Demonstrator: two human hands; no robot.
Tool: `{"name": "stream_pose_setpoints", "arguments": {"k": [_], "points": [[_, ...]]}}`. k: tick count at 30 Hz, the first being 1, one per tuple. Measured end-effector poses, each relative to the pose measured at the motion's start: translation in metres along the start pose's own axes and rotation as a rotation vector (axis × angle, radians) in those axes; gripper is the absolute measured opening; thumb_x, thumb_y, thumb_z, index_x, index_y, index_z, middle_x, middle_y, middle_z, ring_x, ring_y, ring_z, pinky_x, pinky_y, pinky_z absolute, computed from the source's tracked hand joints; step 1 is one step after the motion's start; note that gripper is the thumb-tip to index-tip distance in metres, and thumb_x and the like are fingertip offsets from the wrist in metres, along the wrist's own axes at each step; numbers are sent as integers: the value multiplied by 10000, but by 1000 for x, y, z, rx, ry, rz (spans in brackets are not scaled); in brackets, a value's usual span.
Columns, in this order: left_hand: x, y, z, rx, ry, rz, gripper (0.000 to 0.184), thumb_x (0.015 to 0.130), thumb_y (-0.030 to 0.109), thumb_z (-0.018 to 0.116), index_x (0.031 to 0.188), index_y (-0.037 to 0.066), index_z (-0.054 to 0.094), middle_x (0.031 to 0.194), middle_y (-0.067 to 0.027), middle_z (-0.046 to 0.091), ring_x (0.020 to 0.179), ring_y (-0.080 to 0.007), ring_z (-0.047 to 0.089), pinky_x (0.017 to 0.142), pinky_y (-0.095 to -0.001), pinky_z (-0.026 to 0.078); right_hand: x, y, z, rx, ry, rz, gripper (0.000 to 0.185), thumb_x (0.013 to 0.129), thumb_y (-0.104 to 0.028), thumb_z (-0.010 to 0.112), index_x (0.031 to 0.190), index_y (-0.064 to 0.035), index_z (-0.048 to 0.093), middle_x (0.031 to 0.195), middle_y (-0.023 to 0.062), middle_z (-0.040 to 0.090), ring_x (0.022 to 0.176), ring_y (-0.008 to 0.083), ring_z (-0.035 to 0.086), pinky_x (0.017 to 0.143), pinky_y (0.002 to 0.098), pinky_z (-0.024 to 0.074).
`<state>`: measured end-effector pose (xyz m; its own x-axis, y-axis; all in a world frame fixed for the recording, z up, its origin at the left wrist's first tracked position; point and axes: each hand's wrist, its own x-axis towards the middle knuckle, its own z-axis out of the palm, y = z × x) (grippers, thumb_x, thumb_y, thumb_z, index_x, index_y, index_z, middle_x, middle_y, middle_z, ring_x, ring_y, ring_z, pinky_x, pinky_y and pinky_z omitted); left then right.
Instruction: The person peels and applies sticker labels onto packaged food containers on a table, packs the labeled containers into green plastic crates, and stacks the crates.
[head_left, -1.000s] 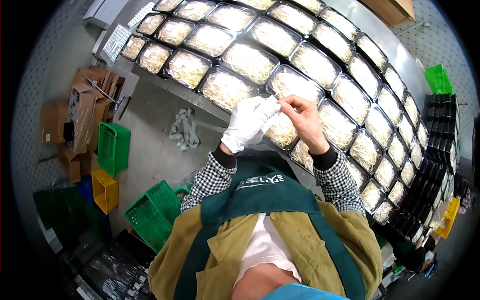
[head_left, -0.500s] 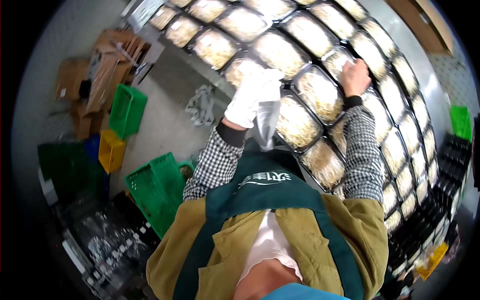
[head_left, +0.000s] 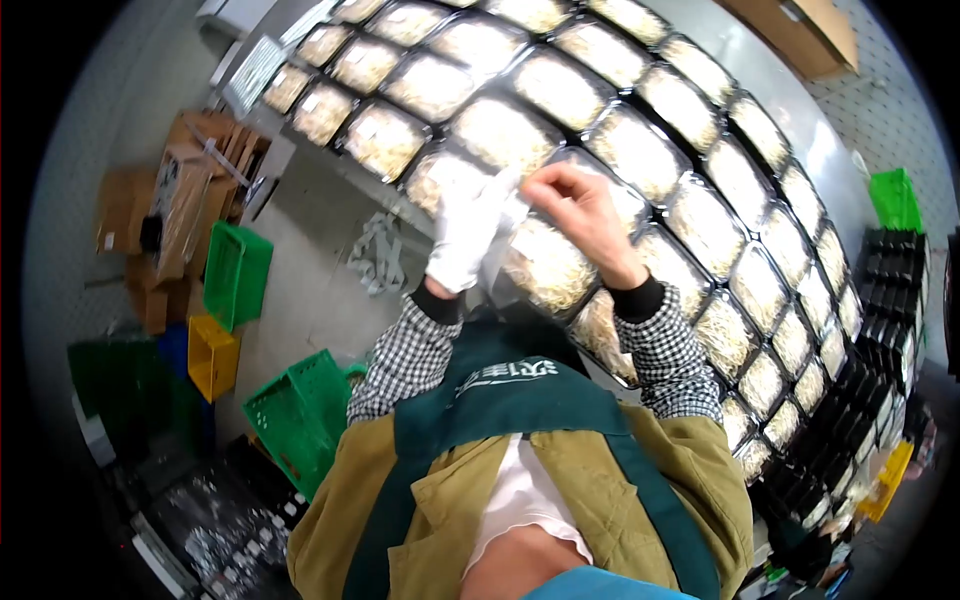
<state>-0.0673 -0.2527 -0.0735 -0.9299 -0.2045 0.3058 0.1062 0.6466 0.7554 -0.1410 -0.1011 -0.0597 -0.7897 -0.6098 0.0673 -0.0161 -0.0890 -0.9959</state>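
Note:
My left hand (head_left: 463,232), in a white glove, is closed on a translucent plastic strip (head_left: 497,265) that hangs below its fingers. My bare right hand (head_left: 588,215) is just to the right, its thumb and index finger pinched together near the glove's fingertips. Whatever lies in that pinch is too small to make out. Beneath the hands sits a black tray of pale, sprout-like strands (head_left: 548,265) under clear film. Another filled tray (head_left: 505,133) lies just beyond them.
Rows of similar filled trays (head_left: 735,175) cover the metal table (head_left: 800,95). Stacked black trays (head_left: 880,330) stand at the right. On the left floor are green crates (head_left: 300,415), a yellow crate (head_left: 213,358) and cardboard boxes (head_left: 190,190). A cardboard box (head_left: 800,35) sits at the far edge.
My right hand has drawn back leftward from a tray farther right and now meets my left hand. The view has shifted, so the trays appear lower and more to the left.

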Motion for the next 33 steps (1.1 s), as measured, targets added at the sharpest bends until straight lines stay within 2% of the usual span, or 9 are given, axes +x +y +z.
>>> {"name": "stream_pose_setpoints", "arguments": {"k": [8,12,16,18,22,26,29,32,33], "points": [[5,53,-25,-611,-362,-604,132,848,84,623,916,-26,654,777,-23,637,731,-102,609,684,-223,490,73,47,-148,-200,611,-119,188,901,-182,572,906,-1,623,800,35,631,731,83,538,666,231,436],[-32,23,-57,-612,25,-673,207,910,111,547,1028,-42,620,906,-66,635,846,-142,612,803,-254,478,141,139,-273,-1142,914,111,408,788,-437,620,874,-48,703,790,194,666,798,305,656,723,372,496],[-106,-36,-105,-793,552,-585,316,968,151,453,1193,-61,518,1020,-81,597,880,-122,569,797,-247,470,153,166,-265,-1502,882,204,377,793,-512,550,873,-172,690,991,129,633,950,291,594,808,503,424],[-141,-43,-130,-415,448,-537,378,993,197,393,1277,-49,441,1016,-76,547,906,-116,538,844,-271,475,155,170,-265,-1609,846,266,493,814,-520,527,1113,-131,583,1018,118,629,981,288,585,817,517,407],[-211,-80,-151,-850,820,-736,288,974,187,441,1160,-20,511,1031,-133,583,966,-206,571,907,-350,464,145,172,-288,-1369,736,53,450,823,-266,505,1157,35,527,997,264,619,957,400,589,824,437,464],[-253,-84,-175,-742,1049,-647,270,950,209,486,1082,-25,511,929,-110,566,902,-219,556,890,-373,448,102,161,-274,-1230,676,-42,412,835,-238,509,1141,34,551,943,207,641,875,335,621,787,385,476],[-331,-102,-236,-1123,1108,-373,302,942,288,505,1039,2,495,815,-46,511,740,-151,519,689,-309,460,51,128,-216,-1098,628,-66,319,854,-198,555,1099,5,575,957,151,639,865,258,626,791,335,483],[-445,-138,-333,-453,1105,-315,293,949,374,455,919,84,476,647,14,438,544,-88,423,540,-239,399,12,104,-170,-1002,597,-124,272,878,-198,582,1077,-15,598,949,117,654,840,186,631,761,290,492],[-407,-95,-325,-468,1341,-166,286,952,370,449,905,88,471,615,33,383,530,-64,381,494,-214,358,1,94,-150,-962,569,-124,263,883,-195,582,1078,-19,600,948,106,656,828,171,627,756,279,491]]}}
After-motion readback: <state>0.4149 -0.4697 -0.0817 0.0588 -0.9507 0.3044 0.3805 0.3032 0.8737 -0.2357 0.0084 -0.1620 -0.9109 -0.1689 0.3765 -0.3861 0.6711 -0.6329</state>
